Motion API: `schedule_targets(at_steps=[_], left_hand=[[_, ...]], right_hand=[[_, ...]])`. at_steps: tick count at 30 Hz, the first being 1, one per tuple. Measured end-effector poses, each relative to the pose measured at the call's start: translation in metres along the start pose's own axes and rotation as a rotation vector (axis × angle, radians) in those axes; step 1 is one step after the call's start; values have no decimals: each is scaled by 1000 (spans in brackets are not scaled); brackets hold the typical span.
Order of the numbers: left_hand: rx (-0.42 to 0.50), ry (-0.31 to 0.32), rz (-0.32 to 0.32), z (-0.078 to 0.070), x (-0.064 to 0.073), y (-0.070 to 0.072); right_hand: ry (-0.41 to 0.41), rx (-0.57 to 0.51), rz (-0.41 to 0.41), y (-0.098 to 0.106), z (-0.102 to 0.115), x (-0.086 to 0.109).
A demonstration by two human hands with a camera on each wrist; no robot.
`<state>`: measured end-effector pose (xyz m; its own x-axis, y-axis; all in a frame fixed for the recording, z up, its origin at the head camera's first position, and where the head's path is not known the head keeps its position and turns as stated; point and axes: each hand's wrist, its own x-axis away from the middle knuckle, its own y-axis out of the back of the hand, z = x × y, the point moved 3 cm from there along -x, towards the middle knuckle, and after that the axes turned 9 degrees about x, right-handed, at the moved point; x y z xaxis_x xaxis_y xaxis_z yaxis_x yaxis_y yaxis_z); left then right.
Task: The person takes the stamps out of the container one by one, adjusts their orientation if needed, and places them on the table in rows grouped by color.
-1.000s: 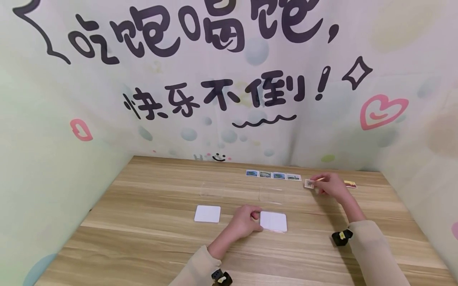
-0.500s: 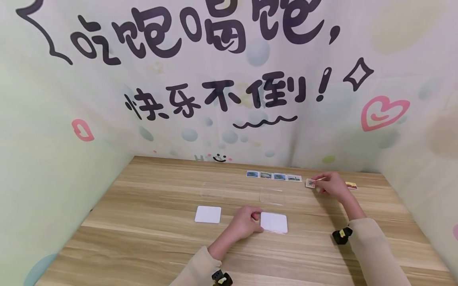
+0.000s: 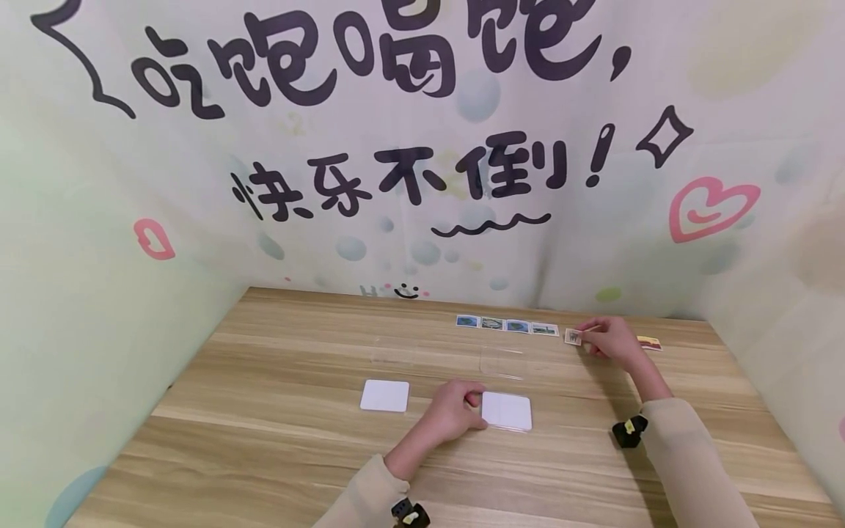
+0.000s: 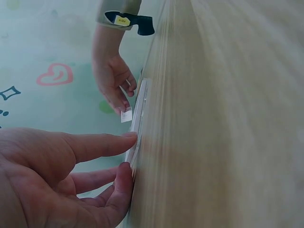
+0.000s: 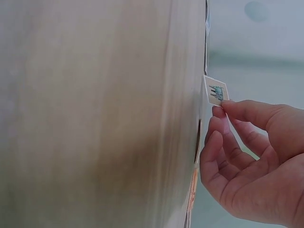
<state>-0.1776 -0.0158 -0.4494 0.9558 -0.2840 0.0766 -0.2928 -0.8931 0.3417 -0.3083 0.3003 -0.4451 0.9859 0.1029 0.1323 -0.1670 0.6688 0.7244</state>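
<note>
My right hand [image 3: 610,341] pinches a small stamp [image 3: 572,336] by its edge between thumb and fingers, just above the table. The right wrist view shows a dark figure printed on this stamp [image 5: 217,91], tilted off the surface. My left hand [image 3: 453,411] holds the left side of a white card [image 3: 506,411] with a clear layer at its edge; thumb and fingertips are at that edge in the left wrist view. A second white card [image 3: 385,396] lies to the left of the left hand. What lies under the right hand is partly hidden.
A row of several stamps [image 3: 507,325] lies near the wall, left of the right hand. A red and yellow stamp [image 3: 650,343] shows beyond the right wrist. Two clear plastic pieces [image 3: 393,351] lie behind the cards. The printed backdrop [image 3: 396,242] borders the wooden table.
The whole head view has shifted very slightly. Both hands keep their places, the right with the stamp and the left at the white card.
</note>
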Motion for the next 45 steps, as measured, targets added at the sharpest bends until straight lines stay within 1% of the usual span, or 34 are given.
schedule_targets(at_steps=[13, 20, 30, 41, 45], left_hand=[[8, 5, -2, 2, -1, 0], [15, 11, -3, 1, -1, 0], [17, 12, -3, 1, 0, 1], [3, -4, -1, 1, -1, 1], [1, -6, -2, 1, -1, 1]], right_hand=[[8, 0, 1, -1, 0, -6], [31, 8, -15, 0, -1, -9], [1, 14, -9, 0, -3, -15], [-4, 75, -25, 0, -5, -19], [6, 101, -31, 0, -5, -20]])
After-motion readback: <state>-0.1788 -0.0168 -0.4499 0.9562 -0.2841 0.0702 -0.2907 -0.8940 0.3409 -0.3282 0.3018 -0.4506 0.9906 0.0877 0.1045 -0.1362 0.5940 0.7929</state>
